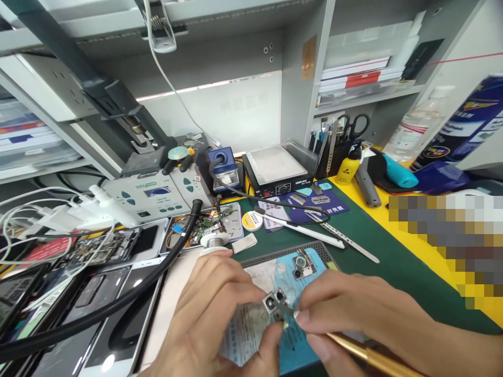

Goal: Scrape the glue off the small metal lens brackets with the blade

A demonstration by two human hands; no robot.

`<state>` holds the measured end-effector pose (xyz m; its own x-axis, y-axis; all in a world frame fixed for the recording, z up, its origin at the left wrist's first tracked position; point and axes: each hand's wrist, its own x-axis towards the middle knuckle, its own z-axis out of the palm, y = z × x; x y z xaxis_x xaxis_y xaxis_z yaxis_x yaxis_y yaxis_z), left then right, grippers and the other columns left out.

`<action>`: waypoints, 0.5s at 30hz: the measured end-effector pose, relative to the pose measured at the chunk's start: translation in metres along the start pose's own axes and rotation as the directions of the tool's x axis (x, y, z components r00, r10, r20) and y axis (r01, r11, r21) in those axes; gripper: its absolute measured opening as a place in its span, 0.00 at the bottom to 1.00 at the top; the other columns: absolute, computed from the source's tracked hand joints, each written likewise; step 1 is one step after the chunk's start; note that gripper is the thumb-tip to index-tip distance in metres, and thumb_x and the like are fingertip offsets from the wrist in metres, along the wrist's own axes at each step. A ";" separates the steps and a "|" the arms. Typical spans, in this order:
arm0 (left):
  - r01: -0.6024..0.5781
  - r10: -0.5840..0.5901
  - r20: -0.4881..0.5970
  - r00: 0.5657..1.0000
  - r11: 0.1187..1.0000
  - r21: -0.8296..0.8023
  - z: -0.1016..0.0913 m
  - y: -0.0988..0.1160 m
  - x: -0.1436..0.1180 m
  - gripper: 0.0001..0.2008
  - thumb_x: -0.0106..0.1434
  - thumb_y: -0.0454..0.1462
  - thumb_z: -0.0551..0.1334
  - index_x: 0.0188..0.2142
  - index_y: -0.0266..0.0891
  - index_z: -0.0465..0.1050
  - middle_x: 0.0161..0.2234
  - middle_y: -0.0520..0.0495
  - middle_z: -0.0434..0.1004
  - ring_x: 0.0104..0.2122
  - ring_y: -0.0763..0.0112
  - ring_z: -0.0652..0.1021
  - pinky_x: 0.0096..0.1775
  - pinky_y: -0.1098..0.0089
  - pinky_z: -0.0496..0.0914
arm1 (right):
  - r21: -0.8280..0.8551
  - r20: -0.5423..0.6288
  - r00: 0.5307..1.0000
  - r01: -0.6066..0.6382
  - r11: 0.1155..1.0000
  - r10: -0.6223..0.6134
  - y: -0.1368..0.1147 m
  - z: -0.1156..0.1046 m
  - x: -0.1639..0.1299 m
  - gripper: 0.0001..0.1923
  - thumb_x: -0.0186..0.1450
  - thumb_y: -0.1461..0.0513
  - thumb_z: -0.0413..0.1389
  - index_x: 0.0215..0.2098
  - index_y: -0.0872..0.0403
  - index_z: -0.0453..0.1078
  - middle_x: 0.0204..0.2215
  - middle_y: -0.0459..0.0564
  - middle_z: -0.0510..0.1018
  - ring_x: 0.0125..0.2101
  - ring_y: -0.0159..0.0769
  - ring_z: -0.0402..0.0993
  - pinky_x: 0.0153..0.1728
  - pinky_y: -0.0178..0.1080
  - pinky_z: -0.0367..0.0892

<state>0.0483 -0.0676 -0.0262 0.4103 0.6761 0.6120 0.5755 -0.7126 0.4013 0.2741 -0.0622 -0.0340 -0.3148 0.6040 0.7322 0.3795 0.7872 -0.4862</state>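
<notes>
A small phone camera module (271, 303) with dark lenses in silvery frames sits between the thumb and index finger of my left hand (208, 309), which is closed on it. My right hand (353, 309) grips a gold-handled blade tool (351, 348) like a pen. Its flat grey tip reaches the camera module; whether it touches or only overlaps it in view I cannot tell. Under both hands lies a worn blue and white printed mat (251, 271). Another phone part with a round lens (302, 263) rests on the mat beyond my right hand.
A black cable (168, 272) crosses opened phones (126, 314) on the left. Behind stand a rework station (157, 193) and a flat heating plate (275, 165). A white pen-shaped tool (302, 229) and a perforated metal strip (349, 241) lie on the green mat (396, 283).
</notes>
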 end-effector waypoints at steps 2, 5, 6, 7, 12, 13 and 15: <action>-0.011 0.011 -0.002 1.000 1.000 0.001 -0.001 0.000 0.001 0.14 0.59 0.25 0.67 0.43 0.38 0.71 0.37 0.48 0.73 0.41 0.66 0.76 0.56 0.51 0.71 | -0.009 -0.006 1.000 0.002 1.000 -0.002 0.003 0.001 -0.001 0.11 0.65 0.73 0.56 0.37 0.50 0.73 0.31 0.40 0.83 0.28 0.26 0.82 0.30 0.27 0.74; -0.016 0.016 -0.014 1.000 1.000 -0.008 -0.001 0.000 0.002 0.15 0.59 0.25 0.68 0.43 0.37 0.71 0.37 0.48 0.72 0.41 0.67 0.75 0.55 0.51 0.72 | 0.000 -0.010 0.999 0.030 1.000 -0.030 0.005 0.002 -0.002 0.12 0.65 0.73 0.56 0.37 0.50 0.73 0.31 0.40 0.84 0.28 0.26 0.82 0.29 0.26 0.74; -0.015 0.015 -0.018 1.000 1.000 -0.013 -0.001 0.000 0.002 0.15 0.59 0.25 0.68 0.43 0.37 0.71 0.37 0.48 0.72 0.41 0.66 0.75 0.55 0.50 0.72 | 0.005 -0.003 0.999 0.044 0.999 -0.044 0.005 0.002 -0.001 0.12 0.65 0.73 0.56 0.37 0.50 0.72 0.31 0.41 0.84 0.28 0.27 0.82 0.28 0.26 0.74; -0.014 0.014 -0.016 1.000 1.000 -0.019 -0.001 0.000 0.002 0.15 0.58 0.25 0.69 0.43 0.37 0.70 0.37 0.48 0.72 0.40 0.66 0.75 0.55 0.50 0.72 | 0.009 0.004 0.998 0.058 0.998 -0.058 0.005 0.001 -0.001 0.11 0.65 0.72 0.56 0.37 0.50 0.72 0.31 0.41 0.84 0.28 0.27 0.82 0.28 0.26 0.74; -0.036 0.036 -0.013 0.999 0.999 -0.027 -0.001 -0.001 0.002 0.15 0.58 0.25 0.68 0.43 0.36 0.70 0.36 0.47 0.72 0.39 0.66 0.75 0.55 0.49 0.72 | -0.017 0.032 0.998 0.051 0.999 -0.050 0.002 -0.004 0.001 0.11 0.69 0.72 0.53 0.37 0.50 0.72 0.32 0.40 0.84 0.31 0.23 0.83 0.36 0.23 0.74; -0.045 0.045 -0.003 0.999 0.999 -0.023 -0.002 -0.002 0.002 0.15 0.58 0.25 0.69 0.43 0.36 0.70 0.37 0.47 0.72 0.39 0.66 0.75 0.55 0.49 0.72 | -0.019 0.045 0.998 0.054 0.998 -0.053 0.002 -0.005 0.002 0.11 0.71 0.72 0.53 0.37 0.50 0.72 0.32 0.40 0.84 0.31 0.23 0.83 0.37 0.23 0.74; -0.060 0.060 0.011 0.998 0.998 -0.015 -0.003 -0.003 0.002 0.15 0.58 0.26 0.69 0.43 0.36 0.70 0.37 0.47 0.72 0.39 0.66 0.76 0.56 0.49 0.72 | -0.017 0.067 0.995 0.080 0.997 -0.078 0.002 -0.008 0.002 0.11 0.74 0.70 0.52 0.38 0.51 0.72 0.32 0.41 0.84 0.32 0.23 0.83 0.38 0.23 0.74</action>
<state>0.0458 -0.0648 -0.0241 0.4517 0.6342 0.6276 0.5395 -0.7544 0.3740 0.2807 -0.0606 -0.0294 -0.4009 0.5474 0.7346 0.3681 0.8305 -0.4180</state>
